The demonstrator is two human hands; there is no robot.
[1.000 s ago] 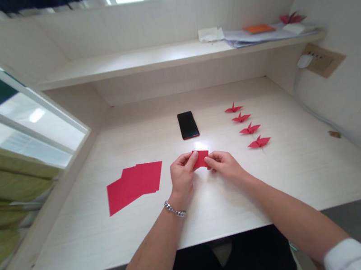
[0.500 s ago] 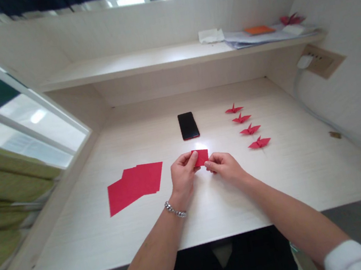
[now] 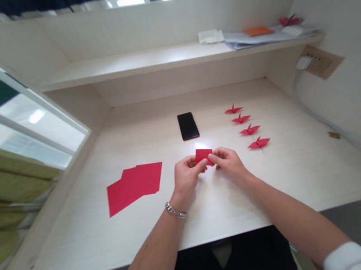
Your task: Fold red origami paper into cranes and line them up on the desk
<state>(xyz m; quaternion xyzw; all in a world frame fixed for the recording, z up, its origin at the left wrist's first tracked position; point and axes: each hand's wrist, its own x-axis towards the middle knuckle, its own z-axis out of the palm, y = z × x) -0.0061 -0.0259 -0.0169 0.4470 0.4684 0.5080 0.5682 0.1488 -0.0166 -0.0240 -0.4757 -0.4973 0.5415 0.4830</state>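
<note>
A small folded square of red paper (image 3: 203, 153) is pinched between both hands, just above the desk. My left hand (image 3: 187, 174) grips its lower left part, thumb across the front. At its right edge, my right hand (image 3: 230, 162) holds it between thumb and fingers. Several red paper cranes (image 3: 259, 142) stand in a row to the right of my hands. Flat red paper sheets (image 3: 136, 183) lie overlapping on the left.
Beyond my hands a black phone (image 3: 188, 126) lies on the white desk (image 3: 142, 237). Papers (image 3: 237, 41) and an orange piece (image 3: 259, 31) rest on the shelf (image 3: 142, 63). A cable (image 3: 321, 117) runs down the right side from a wall socket (image 3: 324, 62).
The folded paper has shifted slightly right. My left thumb has slid to its lower edge, and my right hand has moved up, its thumb now over the paper's right side.
</note>
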